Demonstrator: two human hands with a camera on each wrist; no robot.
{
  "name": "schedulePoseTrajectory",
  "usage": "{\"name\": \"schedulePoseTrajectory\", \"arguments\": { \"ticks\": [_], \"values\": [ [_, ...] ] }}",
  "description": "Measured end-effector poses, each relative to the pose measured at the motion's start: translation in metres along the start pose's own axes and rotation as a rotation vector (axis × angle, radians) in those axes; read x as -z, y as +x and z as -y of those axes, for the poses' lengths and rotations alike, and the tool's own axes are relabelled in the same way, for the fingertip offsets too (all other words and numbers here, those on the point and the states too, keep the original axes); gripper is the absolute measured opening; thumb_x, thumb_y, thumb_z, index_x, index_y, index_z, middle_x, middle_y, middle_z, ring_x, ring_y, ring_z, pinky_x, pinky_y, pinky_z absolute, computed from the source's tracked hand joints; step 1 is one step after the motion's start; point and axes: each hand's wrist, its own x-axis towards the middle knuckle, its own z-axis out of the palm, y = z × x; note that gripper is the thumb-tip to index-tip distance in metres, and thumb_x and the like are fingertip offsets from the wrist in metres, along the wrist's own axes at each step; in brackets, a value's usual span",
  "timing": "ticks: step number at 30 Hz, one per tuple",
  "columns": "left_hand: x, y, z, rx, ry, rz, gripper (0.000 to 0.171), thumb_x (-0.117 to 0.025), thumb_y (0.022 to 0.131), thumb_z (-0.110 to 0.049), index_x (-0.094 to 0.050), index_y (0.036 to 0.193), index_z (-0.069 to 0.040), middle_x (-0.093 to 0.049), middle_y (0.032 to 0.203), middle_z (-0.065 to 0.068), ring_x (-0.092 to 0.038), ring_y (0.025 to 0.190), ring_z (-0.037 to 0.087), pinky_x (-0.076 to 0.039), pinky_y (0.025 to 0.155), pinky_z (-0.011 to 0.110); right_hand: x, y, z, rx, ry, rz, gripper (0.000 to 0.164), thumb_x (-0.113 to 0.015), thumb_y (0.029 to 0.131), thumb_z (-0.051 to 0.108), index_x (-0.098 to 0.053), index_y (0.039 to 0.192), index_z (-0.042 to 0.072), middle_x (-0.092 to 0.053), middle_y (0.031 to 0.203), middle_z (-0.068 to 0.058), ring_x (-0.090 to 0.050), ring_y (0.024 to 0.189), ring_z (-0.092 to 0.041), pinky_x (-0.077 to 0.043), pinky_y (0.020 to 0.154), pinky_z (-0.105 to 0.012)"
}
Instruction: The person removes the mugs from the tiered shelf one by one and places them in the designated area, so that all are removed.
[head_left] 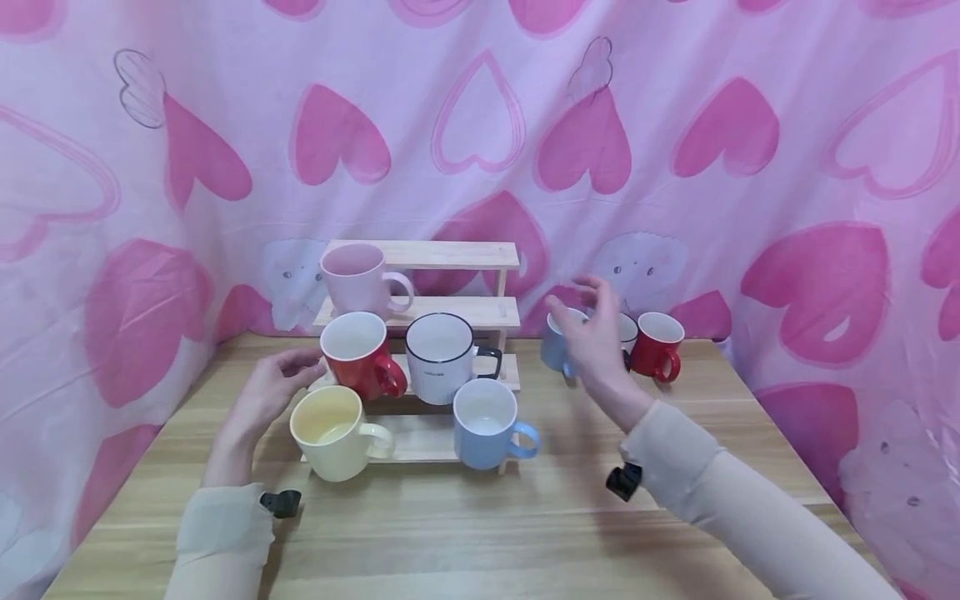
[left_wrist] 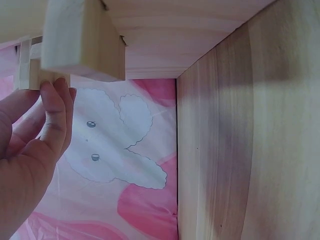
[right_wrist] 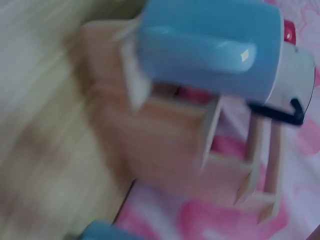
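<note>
A stepped wooden rack (head_left: 420, 440) stands on the table, holding several mugs. My left hand (head_left: 272, 392) is at the rack's left side; in the left wrist view its thumb and fingers (left_wrist: 52, 117) pinch the end of a wooden slat (left_wrist: 35, 75). Near it are a red mug (head_left: 352, 358) and a yellow mug (head_left: 330, 442) on the lower steps. My right hand (head_left: 596, 342) is raised with spread, bent fingers before a light blue mug (head_left: 553, 348) at the back right, partly covering it. The right wrist view is blurred and does not show the hand.
Also on the rack are a pink mug (head_left: 356, 283), a white mug with black handle (head_left: 441, 362) and another blue mug (head_left: 486, 429). Beyond my right hand stand a red mug (head_left: 656, 346) and a partly hidden white mug (head_left: 627, 329). A heart-print curtain (head_left: 480, 117) hangs behind the table.
</note>
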Motion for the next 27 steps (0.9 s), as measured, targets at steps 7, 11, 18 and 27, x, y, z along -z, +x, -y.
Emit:
{"name": "schedulePoseTrajectory", "arguments": {
  "ticks": [7, 11, 18, 27],
  "values": [
    [-0.001, -0.001, 0.000, -0.001, -0.001, 0.003, 0.060, -0.061, 0.097, -0.038, -0.050, 0.138, 0.004, -0.057, 0.131, 0.025, -0.053, 0.119, 0.040, -0.042, 0.098, 0.053, -0.044, 0.005, 0.029, 0.038, 0.088, 0.092, 0.047, -0.072, 0.091, 0.024, -0.049, 0.130, 0.013, -0.046, 0.126, -0.013, -0.046, 0.110, -0.023, -0.044, 0.089, -0.037],
    [0.000, -0.001, 0.001, -0.005, 0.005, 0.000, 0.060, -0.061, 0.097, -0.039, -0.051, 0.137, 0.004, -0.058, 0.130, 0.025, -0.054, 0.118, 0.039, -0.042, 0.098, 0.053, -0.063, 0.009, 0.045, 0.020, 0.119, 0.202, 0.048, -0.072, 0.091, 0.024, -0.049, 0.131, 0.015, -0.047, 0.125, -0.012, -0.049, 0.112, -0.024, -0.045, 0.092, -0.038],
    [0.004, -0.001, 0.001, -0.002, 0.018, 0.006, 0.061, -0.060, 0.098, -0.039, -0.049, 0.139, 0.004, -0.056, 0.132, 0.026, -0.053, 0.119, 0.040, -0.042, 0.098, 0.053, -0.090, 0.024, 0.061, -0.035, 0.037, 0.388, 0.052, -0.074, 0.089, 0.030, -0.049, 0.133, 0.019, -0.050, 0.127, -0.014, -0.053, 0.112, -0.023, -0.049, 0.090, -0.038],
    [0.001, -0.001, 0.000, 0.003, 0.014, 0.015, 0.061, -0.060, 0.097, -0.040, -0.050, 0.138, 0.004, -0.057, 0.131, 0.025, -0.053, 0.119, 0.039, -0.042, 0.098, 0.052, -0.109, 0.035, 0.073, -0.148, -0.039, 0.664, 0.059, -0.077, 0.087, 0.024, -0.045, 0.137, 0.021, -0.055, 0.124, -0.007, -0.057, 0.108, -0.022, -0.052, 0.088, -0.039]
  ]
}}
